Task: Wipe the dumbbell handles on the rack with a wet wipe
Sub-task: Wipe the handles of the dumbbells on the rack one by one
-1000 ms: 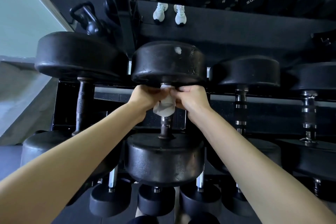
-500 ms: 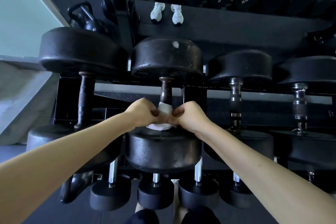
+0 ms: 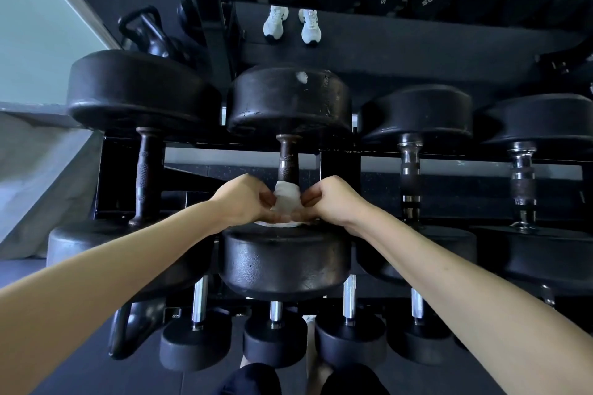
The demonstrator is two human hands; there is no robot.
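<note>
L hand (image 3: 243, 203) & R hand (image 3: 334, 202), fingers curled, each pinch the white wet wipe (image 3: 286, 199). It's wrapped round the near end of the centre dumbbell handle (image 3: 288, 160), just above the front head (image 3: 284, 263) at the rack's (image 3: 340, 163) front edge.

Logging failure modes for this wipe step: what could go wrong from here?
1. The left hand and right hand pinch the wet wipe right against the near dumbbell head; fingers could jam there.
2. The wipe's lower edge spreads onto that head, so it may slide off the handle.
3. The knurled handle might snag and tear the wipe.
</note>
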